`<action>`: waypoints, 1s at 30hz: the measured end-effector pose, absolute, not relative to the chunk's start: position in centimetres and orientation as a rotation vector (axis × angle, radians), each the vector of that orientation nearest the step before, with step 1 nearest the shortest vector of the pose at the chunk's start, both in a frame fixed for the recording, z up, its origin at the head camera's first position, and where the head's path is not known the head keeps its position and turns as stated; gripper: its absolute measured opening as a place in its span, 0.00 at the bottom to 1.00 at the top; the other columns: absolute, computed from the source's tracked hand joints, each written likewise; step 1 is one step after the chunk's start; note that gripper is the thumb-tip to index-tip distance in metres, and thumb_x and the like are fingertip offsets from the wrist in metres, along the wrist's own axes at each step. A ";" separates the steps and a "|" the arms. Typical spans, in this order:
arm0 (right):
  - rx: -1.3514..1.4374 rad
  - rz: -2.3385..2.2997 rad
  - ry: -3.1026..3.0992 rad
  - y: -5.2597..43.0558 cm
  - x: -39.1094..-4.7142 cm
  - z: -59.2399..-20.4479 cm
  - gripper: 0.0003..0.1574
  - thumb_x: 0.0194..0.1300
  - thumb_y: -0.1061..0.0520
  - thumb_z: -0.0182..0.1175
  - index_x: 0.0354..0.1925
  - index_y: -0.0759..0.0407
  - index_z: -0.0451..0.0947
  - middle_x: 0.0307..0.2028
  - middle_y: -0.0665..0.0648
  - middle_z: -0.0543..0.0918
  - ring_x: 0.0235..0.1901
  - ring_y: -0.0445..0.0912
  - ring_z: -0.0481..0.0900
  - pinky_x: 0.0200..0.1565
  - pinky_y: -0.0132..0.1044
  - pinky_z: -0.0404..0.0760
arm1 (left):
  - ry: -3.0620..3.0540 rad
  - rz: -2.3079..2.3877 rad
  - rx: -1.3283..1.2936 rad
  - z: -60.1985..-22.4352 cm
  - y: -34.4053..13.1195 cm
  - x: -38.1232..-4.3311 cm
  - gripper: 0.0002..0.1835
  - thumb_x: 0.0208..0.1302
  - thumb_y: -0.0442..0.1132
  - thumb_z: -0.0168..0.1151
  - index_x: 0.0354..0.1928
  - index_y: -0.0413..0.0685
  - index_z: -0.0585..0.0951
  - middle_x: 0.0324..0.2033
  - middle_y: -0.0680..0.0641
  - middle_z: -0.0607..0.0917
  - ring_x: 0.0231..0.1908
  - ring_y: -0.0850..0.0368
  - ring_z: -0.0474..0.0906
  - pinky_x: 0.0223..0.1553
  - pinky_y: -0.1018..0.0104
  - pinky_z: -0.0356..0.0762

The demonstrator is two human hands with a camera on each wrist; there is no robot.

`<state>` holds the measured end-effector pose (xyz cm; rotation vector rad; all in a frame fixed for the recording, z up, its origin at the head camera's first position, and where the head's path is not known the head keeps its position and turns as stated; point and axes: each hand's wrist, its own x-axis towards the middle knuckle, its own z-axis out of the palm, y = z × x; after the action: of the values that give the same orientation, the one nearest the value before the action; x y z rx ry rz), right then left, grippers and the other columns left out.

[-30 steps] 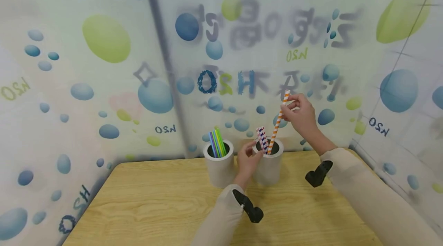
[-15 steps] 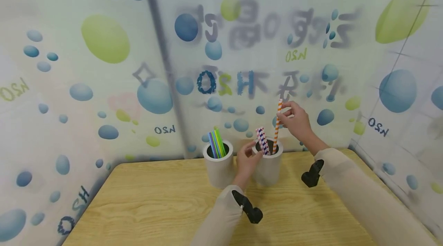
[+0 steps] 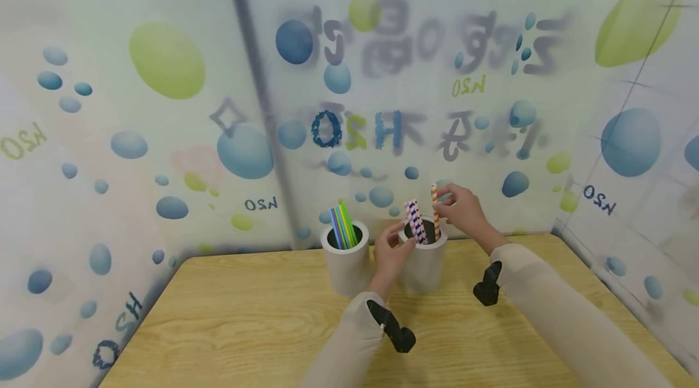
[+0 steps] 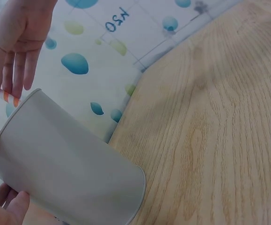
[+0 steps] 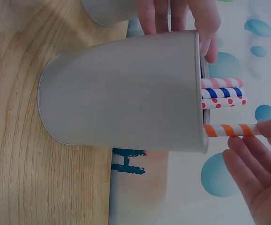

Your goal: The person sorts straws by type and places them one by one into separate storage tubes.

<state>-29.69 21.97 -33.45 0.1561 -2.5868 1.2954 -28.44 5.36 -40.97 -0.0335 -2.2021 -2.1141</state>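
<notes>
My right hand [image 3: 461,211] pinches the upper part of an orange-and-white striped paper straw [image 3: 435,212]. The straw's lower end is inside the right-hand white cup [image 3: 423,269], hidden by its wall. Pink-striped, blue-striped and red-dotted paper straws [image 5: 223,93] lean together in that same cup. My left hand [image 3: 391,254] grips the cup's left side near the rim. From the left wrist, the cup wall [image 4: 69,159] shows large, with the striped straw [image 4: 6,96] just above its mouth.
A second white cup [image 3: 347,269] stands just left of my left hand, holding several thin bright-coloured straws [image 3: 343,227]. Both cups are near the back edge of the wooden table [image 3: 246,321]. A patterned curtain-like wall [image 3: 306,194] rises behind.
My right hand has come down and slightly left, lowering the orange-striped straw deeper into the cup and bringing it more upright. My left hand has stayed on the cup.
</notes>
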 end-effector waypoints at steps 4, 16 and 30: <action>0.157 1.291 -2.644 21.5 -30.1 -33.5 0.17 0.62 0.62 0.57 0.48 0.69 0.70 0.32 0.66 0.81 0.30 0.56 0.80 0.31 0.45 0.82 | -2.207 -2.113 -0.021 -40.8 5.3 -28.3 0.21 0.53 0.36 0.65 0.52 0.50 0.78 0.45 0.45 0.78 0.48 0.50 0.72 0.51 0.57 0.73; 0.045 1.244 -2.821 20.8 -31.0 -33.7 0.17 0.61 0.62 0.58 0.47 0.69 0.70 0.33 0.64 0.81 0.29 0.50 0.79 0.28 0.38 0.81 | -2.228 -2.127 -0.037 -40.8 5.2 -28.4 0.21 0.54 0.37 0.65 0.52 0.52 0.78 0.46 0.43 0.78 0.50 0.48 0.73 0.53 0.55 0.72; 0.119 1.051 -2.869 20.1 -30.7 -34.0 0.14 0.58 0.61 0.59 0.41 0.70 0.74 0.30 0.63 0.80 0.29 0.51 0.78 0.29 0.42 0.80 | -2.252 -2.087 -0.031 -40.8 5.3 -28.4 0.21 0.54 0.38 0.65 0.52 0.52 0.78 0.46 0.44 0.79 0.50 0.49 0.73 0.53 0.54 0.71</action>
<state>-30.67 20.14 -34.02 0.1193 -2.8694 1.0515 -28.41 5.27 -40.77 -0.0307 -2.2520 -2.0875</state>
